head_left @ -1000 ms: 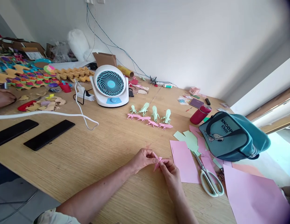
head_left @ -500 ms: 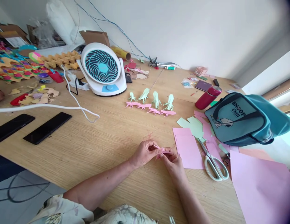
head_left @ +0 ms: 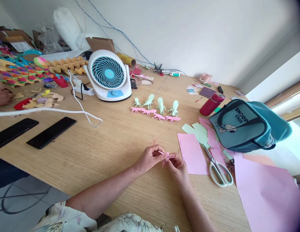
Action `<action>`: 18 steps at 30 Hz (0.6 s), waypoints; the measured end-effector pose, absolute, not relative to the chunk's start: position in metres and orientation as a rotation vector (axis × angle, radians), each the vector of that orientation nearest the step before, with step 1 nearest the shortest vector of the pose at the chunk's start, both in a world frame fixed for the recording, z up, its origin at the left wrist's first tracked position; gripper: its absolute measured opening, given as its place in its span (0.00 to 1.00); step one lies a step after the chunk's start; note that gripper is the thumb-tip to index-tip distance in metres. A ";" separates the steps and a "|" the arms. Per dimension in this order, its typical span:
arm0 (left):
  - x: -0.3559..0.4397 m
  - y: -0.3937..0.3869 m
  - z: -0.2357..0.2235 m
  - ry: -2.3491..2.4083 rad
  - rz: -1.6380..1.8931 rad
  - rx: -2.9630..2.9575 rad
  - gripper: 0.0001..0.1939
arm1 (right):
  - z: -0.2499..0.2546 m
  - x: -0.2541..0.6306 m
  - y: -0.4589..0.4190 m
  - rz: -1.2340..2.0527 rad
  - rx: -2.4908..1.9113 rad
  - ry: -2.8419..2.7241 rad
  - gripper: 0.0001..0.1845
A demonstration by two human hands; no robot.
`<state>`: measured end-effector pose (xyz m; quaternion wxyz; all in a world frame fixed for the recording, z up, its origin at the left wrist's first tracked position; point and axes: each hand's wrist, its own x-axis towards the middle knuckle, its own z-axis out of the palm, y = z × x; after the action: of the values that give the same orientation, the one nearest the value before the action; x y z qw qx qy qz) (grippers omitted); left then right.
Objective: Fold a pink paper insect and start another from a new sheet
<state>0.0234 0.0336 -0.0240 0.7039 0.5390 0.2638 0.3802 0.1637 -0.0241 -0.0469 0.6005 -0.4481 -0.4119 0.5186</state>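
Note:
A small folded piece of pink paper (head_left: 167, 155) is pinched between both hands above the wooden table (head_left: 120, 141). My left hand (head_left: 150, 159) grips its left side with thumb and fingertips. My right hand (head_left: 177, 167) closes on the right side, and the fingers cover much of the fold. Further back stand several green paper insects (head_left: 160, 105), with a row of pink paper insects (head_left: 159, 116) in front of them. To the right of my right hand lie pink paper sheets (head_left: 194, 158), green paper pieces (head_left: 200, 132) and white-handled scissors (head_left: 219, 172).
A teal bag (head_left: 239, 129) and a red flask (head_left: 212, 103) are on the right, near a large pink sheet (head_left: 268, 196). At the left are a fan (head_left: 108, 75), a white cable (head_left: 43, 111), two black phones (head_left: 52, 132) and another person's hand (head_left: 3, 95).
The camera view has tilted and shifted. Both hands keep hold of the pink paper, with the right fingers changing position slightly around it. The things on the table stay in place.

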 end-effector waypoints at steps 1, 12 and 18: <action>0.023 0.034 -0.023 0.591 0.851 1.224 0.11 | -0.046 0.163 -0.024 1.196 -1.035 -0.956 0.07; 0.017 0.038 -0.018 0.558 0.731 1.194 0.17 | -0.036 0.164 -0.027 1.189 -1.059 -1.088 0.07; 0.011 0.043 -0.014 0.624 0.764 1.290 0.18 | -0.032 0.164 -0.028 1.218 -1.059 -1.067 0.08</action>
<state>0.0113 0.0427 -0.0142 0.6881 0.5765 0.2787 0.3413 0.1638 -0.0278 -0.0320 0.5675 -0.4508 -0.4540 0.5183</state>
